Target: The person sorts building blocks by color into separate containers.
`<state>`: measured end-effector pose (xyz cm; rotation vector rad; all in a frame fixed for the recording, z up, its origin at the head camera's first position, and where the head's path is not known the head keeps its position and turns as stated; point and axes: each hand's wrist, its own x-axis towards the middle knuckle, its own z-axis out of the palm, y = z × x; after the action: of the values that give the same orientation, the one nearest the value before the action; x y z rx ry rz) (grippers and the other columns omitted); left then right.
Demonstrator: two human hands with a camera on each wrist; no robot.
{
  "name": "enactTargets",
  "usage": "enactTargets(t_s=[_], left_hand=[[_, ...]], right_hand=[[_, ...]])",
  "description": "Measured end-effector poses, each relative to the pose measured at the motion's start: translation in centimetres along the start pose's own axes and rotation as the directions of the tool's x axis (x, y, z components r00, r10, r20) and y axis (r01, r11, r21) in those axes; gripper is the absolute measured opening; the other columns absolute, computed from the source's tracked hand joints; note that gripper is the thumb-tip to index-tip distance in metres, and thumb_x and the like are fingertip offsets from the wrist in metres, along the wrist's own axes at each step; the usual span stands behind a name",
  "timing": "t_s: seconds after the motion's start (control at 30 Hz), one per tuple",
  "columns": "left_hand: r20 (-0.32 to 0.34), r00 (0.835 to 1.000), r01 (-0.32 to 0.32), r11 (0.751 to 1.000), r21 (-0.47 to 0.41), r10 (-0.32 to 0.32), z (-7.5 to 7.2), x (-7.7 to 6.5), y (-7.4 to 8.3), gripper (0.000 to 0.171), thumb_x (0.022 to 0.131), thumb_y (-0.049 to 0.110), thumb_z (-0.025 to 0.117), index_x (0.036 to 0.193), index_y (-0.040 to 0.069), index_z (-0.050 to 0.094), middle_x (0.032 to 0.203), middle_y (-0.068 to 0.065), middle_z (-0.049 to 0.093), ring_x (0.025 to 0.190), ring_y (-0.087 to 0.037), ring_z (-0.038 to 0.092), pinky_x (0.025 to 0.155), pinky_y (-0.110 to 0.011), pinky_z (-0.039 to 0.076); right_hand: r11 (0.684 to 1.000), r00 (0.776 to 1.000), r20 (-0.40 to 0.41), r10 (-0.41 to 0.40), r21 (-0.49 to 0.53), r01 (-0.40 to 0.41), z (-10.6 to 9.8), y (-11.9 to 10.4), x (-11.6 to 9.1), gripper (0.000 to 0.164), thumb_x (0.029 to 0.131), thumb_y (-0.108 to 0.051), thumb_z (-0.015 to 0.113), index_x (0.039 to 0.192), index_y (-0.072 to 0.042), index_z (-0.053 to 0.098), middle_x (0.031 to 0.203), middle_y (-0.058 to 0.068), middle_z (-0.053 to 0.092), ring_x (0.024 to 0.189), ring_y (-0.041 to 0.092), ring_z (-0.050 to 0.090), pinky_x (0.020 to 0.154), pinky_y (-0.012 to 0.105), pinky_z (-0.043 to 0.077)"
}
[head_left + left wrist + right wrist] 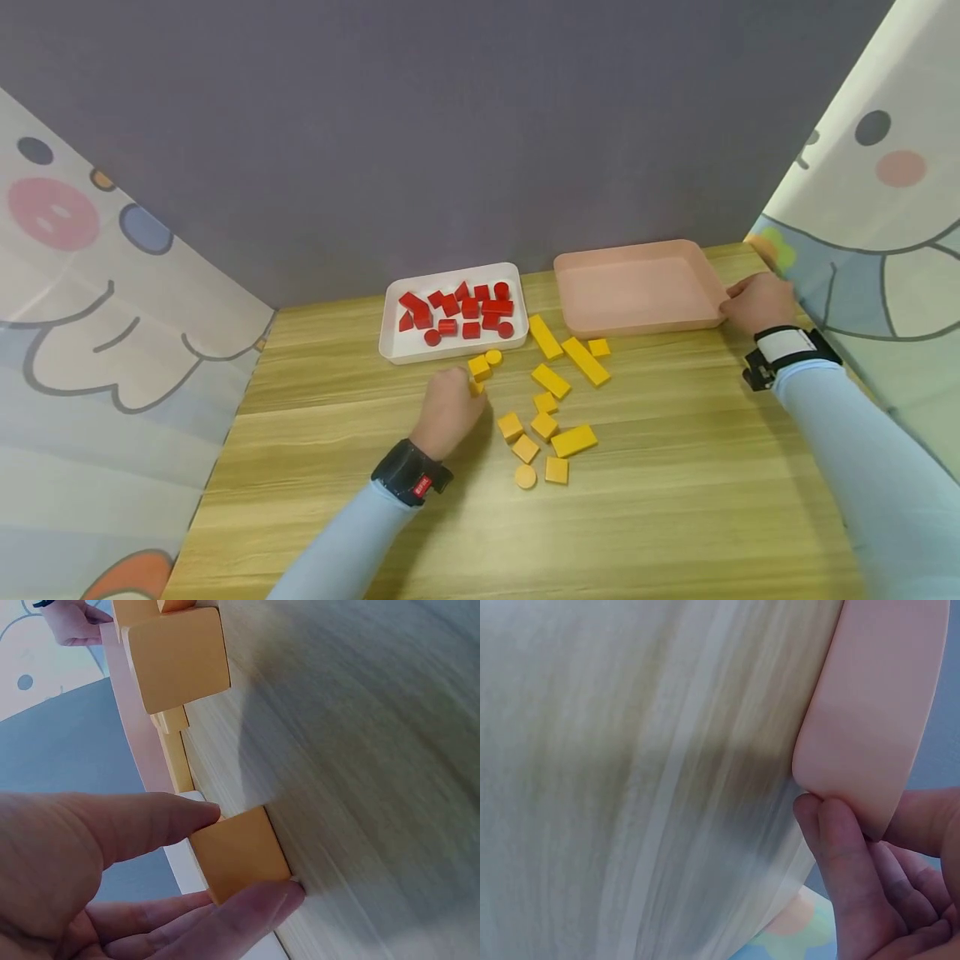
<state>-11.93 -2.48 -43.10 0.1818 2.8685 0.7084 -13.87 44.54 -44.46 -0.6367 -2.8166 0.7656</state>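
My left hand (pixel 450 412) pinches a yellow block (pixel 240 855) with a square face between thumb and fingers. It is low over the table, just in front of the white tray (pixel 420 356). Close by its fingertips are a yellow cube (pixel 478 367) and a small yellow disc (pixel 493 357). My right hand (pixel 759 304) grips the right end of a shallow pink tray (pixel 637 287). In the right wrist view, the thumb and fingers hold the tray's corner (pixel 855 802), with the fingertips near its bottom edge.
Red blocks (pixel 470 308) of several shapes lie in the white tray. Loose yellow pieces, such as a long bar (pixel 586 362), a brick (pixel 573 441) and a disc (pixel 526 477), are spread over the wooden table (pixel 675 500). A grey panel (pixel 450 150) rises behind both trays.
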Motion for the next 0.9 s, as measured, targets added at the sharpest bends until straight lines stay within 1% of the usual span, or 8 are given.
enactTargets(t_s=[0.1, 0.23, 0.33, 0.43, 0.57, 0.67, 0.77, 0.9], left_hand=[[0.012, 1.000, -0.018, 1.000, -0.001, 0.018, -0.4, -0.3, 0.1, 0.013, 0.087, 0.008, 0.079, 0.092, 0.000, 0.069, 0.068, -0.008, 0.059, 0.059, -0.022, 0.055, 0.055, -0.027, 0.043], [0.003, 0.998, -0.062, 0.998, -0.009, 0.062, -1.5, -0.6, 0.2, 0.011, 0.085, 0.004, 0.078, 0.084, 0.002, 0.067, 0.065, -0.007, 0.056, 0.058, -0.022, 0.052, 0.054, -0.028, 0.041], [-0.021, 0.996, -0.083, 0.996, -0.020, 0.082, -2.9, -0.5, 0.9, 0.008, 0.084, 0.001, 0.076, 0.083, 0.001, 0.068, 0.067, -0.008, 0.058, 0.059, -0.023, 0.052, 0.054, -0.028, 0.042], [-0.066, 0.990, -0.126, 0.992, 0.004, 0.126, -4.6, 0.2, 2.2, 0.008, 0.084, 0.002, 0.078, 0.089, -0.002, 0.073, 0.073, -0.010, 0.065, 0.065, -0.022, 0.056, 0.058, -0.027, 0.046], [-0.114, 0.967, -0.228, 0.974, 0.010, 0.228, -6.6, 2.0, 4.5, 0.018, 0.085, 0.007, 0.081, 0.100, -0.001, 0.077, 0.086, -0.012, 0.073, 0.064, -0.020, 0.057, 0.059, -0.026, 0.049], [-0.108, 0.948, -0.304, 0.952, -0.038, 0.299, -7.1, 3.8, 6.3, 0.019, 0.086, 0.009, 0.081, 0.104, 0.001, 0.077, 0.087, -0.013, 0.073, 0.059, -0.019, 0.054, 0.055, -0.025, 0.046], [-0.096, 0.929, -0.364, 0.928, -0.072, 0.357, -6.7, 5.8, 8.1, 0.024, 0.088, 0.009, 0.080, 0.110, 0.001, 0.076, 0.095, -0.015, 0.074, 0.063, -0.019, 0.056, 0.057, -0.023, 0.048], [-0.086, 0.907, -0.417, 0.907, -0.061, 0.412, -4.6, 8.6, 10.7, 0.032, 0.088, 0.009, 0.079, 0.119, -0.001, 0.075, 0.112, -0.013, 0.076, 0.077, -0.019, 0.063, 0.066, -0.022, 0.053]], right_hand=[[1.000, 1.000, -0.001, 0.008, 0.012, -0.008, 0.1, 0.2, 0.0, 0.033, 0.085, -0.009, 0.070, 0.104, 0.017, 0.071, 0.106, 0.035, 0.072, 0.093, 0.054, 0.065, 0.067, 0.048, 0.051], [1.000, 1.000, -0.014, 0.003, 0.024, -0.003, 0.3, 0.4, 0.2, 0.031, 0.084, -0.009, 0.070, 0.103, 0.016, 0.072, 0.104, 0.034, 0.073, 0.088, 0.051, 0.066, 0.054, 0.032, 0.043], [1.000, 1.000, -0.019, -0.006, 0.027, 0.007, 0.4, 0.5, 0.2, 0.031, 0.084, -0.009, 0.070, 0.102, 0.016, 0.073, 0.103, 0.034, 0.073, 0.085, 0.049, 0.066, 0.053, 0.031, 0.042], [0.999, 0.999, -0.026, -0.018, 0.026, 0.019, 0.5, 0.5, 0.3, 0.031, 0.084, -0.009, 0.070, 0.102, 0.016, 0.073, 0.103, 0.034, 0.073, 0.085, 0.049, 0.067, 0.055, 0.036, 0.045], [0.999, 0.998, -0.049, -0.043, 0.027, 0.044, 0.5, 0.7, 0.2, 0.030, 0.084, -0.009, 0.069, 0.099, 0.017, 0.074, 0.099, 0.033, 0.074, 0.087, 0.050, 0.065, 0.064, 0.046, 0.047], [0.998, 0.997, -0.054, -0.052, 0.027, 0.053, 0.4, 0.8, 0.0, 0.029, 0.084, -0.008, 0.069, 0.097, 0.017, 0.074, 0.097, 0.033, 0.074, 0.087, 0.050, 0.064, 0.067, 0.050, 0.046], [0.999, 0.998, -0.037, -0.043, 0.022, 0.044, 0.6, 0.6, -0.2, 0.028, 0.085, -0.008, 0.068, 0.099, 0.017, 0.073, 0.099, 0.034, 0.073, 0.087, 0.048, 0.064, 0.065, 0.046, 0.047], [0.999, 1.000, -0.019, -0.023, 0.024, 0.023, 0.7, 0.4, -0.5, 0.028, 0.087, -0.008, 0.066, 0.100, 0.016, 0.073, 0.101, 0.035, 0.072, 0.085, 0.046, 0.063, 0.058, 0.036, 0.044]])
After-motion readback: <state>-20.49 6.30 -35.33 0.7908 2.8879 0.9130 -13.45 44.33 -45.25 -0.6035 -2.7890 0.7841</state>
